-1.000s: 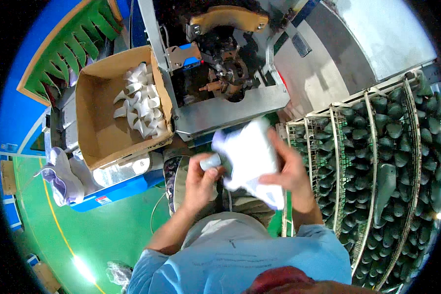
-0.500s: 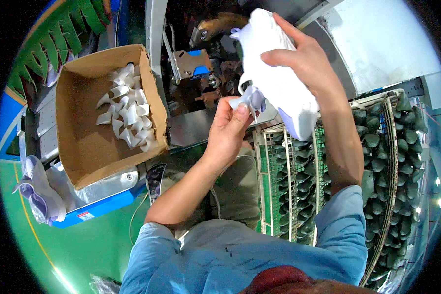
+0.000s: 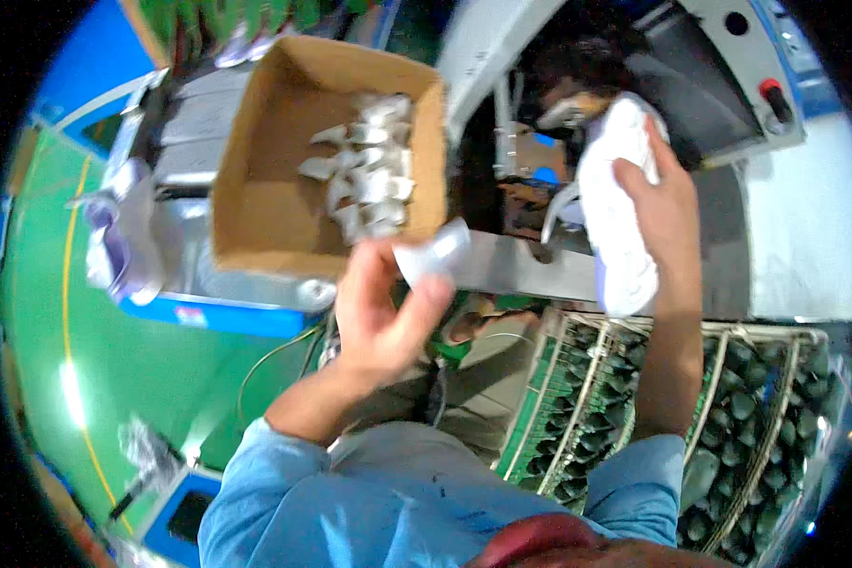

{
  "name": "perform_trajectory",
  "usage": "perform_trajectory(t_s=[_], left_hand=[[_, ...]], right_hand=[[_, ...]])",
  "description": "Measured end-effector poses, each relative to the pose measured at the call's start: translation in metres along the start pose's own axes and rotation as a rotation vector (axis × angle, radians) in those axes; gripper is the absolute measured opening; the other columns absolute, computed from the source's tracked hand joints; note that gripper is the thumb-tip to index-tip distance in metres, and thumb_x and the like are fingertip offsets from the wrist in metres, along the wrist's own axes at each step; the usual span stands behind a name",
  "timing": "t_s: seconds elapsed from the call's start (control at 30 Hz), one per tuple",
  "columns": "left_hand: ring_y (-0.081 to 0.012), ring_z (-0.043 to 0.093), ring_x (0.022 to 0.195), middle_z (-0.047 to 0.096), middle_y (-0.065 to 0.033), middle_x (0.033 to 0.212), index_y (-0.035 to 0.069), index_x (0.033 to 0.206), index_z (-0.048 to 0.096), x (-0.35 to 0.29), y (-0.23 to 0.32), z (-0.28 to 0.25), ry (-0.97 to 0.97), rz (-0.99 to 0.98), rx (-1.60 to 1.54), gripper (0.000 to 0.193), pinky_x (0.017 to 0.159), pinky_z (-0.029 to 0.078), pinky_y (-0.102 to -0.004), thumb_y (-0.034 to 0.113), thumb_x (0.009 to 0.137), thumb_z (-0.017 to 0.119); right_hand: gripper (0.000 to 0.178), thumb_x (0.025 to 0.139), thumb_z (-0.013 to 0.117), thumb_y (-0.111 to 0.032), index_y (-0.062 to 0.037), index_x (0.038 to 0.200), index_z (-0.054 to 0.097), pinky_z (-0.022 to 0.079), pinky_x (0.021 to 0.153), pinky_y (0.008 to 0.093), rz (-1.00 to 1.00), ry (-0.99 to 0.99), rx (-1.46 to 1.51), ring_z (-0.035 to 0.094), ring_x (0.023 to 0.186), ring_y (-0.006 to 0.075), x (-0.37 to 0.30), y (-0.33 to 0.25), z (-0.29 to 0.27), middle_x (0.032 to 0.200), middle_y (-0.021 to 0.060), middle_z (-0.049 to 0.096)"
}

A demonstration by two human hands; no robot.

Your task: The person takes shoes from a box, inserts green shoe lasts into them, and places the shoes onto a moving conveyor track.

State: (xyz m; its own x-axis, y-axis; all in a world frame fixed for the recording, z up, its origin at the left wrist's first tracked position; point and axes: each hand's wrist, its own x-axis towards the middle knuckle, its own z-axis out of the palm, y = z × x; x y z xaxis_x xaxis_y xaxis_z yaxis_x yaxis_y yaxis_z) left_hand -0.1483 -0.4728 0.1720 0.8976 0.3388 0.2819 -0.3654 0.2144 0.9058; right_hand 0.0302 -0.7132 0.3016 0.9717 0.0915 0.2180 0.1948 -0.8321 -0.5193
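My right hand (image 3: pixel 663 199) grips a white shoe (image 3: pixel 617 227) across its sole, with the sole turned up and lilac showing along its lower side. The shoe hangs in front of the machine opening. Between the thumb and fingers of my left hand (image 3: pixel 379 312) is a translucent white curved plastic piece (image 3: pixel 435 254), slightly blurred. That hand is just below the near right corner of an open cardboard box (image 3: pixel 275 180). Several similar curved white pieces (image 3: pixel 374 161) lie piled inside the box, toward its right wall.
A machine (image 3: pixel 544 151) with blue parts stands behind the shoe; a red knob (image 3: pixel 773 97) sits at its right. Wire racks (image 3: pixel 710 407) of dark rounded pieces stand at the near right. Another white-and-lilac shoe (image 3: pixel 128 241) rests left of the box.
My left hand has moved left, away from the shoe, with the plastic piece in its fingers. The view has turned left, and the shoe now sits lower and more upright in it.
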Motion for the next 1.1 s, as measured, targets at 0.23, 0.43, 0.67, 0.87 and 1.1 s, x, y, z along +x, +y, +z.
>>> perform_trajectory(t_s=[0.23, 0.43, 0.67, 0.87, 1.1], left_hand=[[-0.0422, 0.058, 0.11, 0.06, -0.0251, 0.122, -0.003, 0.123, 0.055, 0.034, 0.018, -0.024, 0.229, 0.314, 1.009, 0.041, 0.095, 0.047, -0.046, 0.017, 0.091, 0.07], [-0.0239, 0.068, 0.104, 0.071, -0.0155, 0.109, 0.001, 0.135, 0.052, -0.017, 0.024, 0.027, -0.581, -0.427, 0.224, 0.045, 0.093, 0.051, -0.0356, 0.03, 0.102, 0.061], [-0.0242, 0.063, 0.114, 0.061, -0.0155, 0.127, 0.015, 0.158, 0.023, -0.062, -0.023, 0.053, -0.828, -0.989, -0.833, 0.095, 0.098, 0.051, -0.0371, 0.079, 0.091, 0.045], [-0.021, 0.064, 0.11, 0.067, -0.0099, 0.122, 0.002, 0.132, 0.059, -0.092, -0.026, 0.034, -0.601, -1.232, -0.491, 0.052, 0.1, 0.049, -0.0368, 0.034, 0.093, 0.07], [-0.0176, 0.055, 0.105, 0.057, -0.0082, 0.112, 0.002, 0.099, 0.059, -0.129, -0.056, 0.01, -0.98, -0.762, 0.235, 0.028, 0.094, 0.044, -0.032, 0.012, 0.081, 0.079]], right_hand=[[0.073, 0.088, 0.07, -0.037, -0.0208, 0.154, 0.043, 0.049, 0.084, 0.051, -0.23, 0.271, -0.283, 0.061, 0.092, 0.0465, -0.026, -0.01, -0.007, 0.097, 0.0282, 0.061], [0.078, 0.087, 0.073, -0.026, -0.0134, 0.156, 0.038, 0.05, 0.087, 0.051, -0.236, 0.432, -0.238, 0.059, 0.102, 0.0466, -0.129, -0.004, 0.001, 0.115, 0.0284, 0.054], [0.083, 0.074, 0.085, -0.015, 0.0014, 0.144, 0.044, 0.05, 0.1, 0.0466, -0.005, -0.103, 0.174, 0.058, 0.122, 0.0435, -0.271, 0.001, -0.035, 0.141, 0.0321, 0.047], [0.074, 0.106, 0.048, -0.026, -0.012, 0.163, 0.002, 0.058, 0.091, 0.0467, 0.227, -0.227, 0.959, 0.069, 0.107, 0.0395, -0.221, 0.038, -0.038, 0.141, 0.0251, 0.053], [0.043, 0.091, 0.072, -0.014, -0.0005, 0.128, 0.056, 0.061, 0.085, 0.0534, 0.403, -0.159, 1.877, 0.071, 0.091, 0.0405, -0.087, 0.02, 0.005, 0.11, 0.0195, 0.068]])
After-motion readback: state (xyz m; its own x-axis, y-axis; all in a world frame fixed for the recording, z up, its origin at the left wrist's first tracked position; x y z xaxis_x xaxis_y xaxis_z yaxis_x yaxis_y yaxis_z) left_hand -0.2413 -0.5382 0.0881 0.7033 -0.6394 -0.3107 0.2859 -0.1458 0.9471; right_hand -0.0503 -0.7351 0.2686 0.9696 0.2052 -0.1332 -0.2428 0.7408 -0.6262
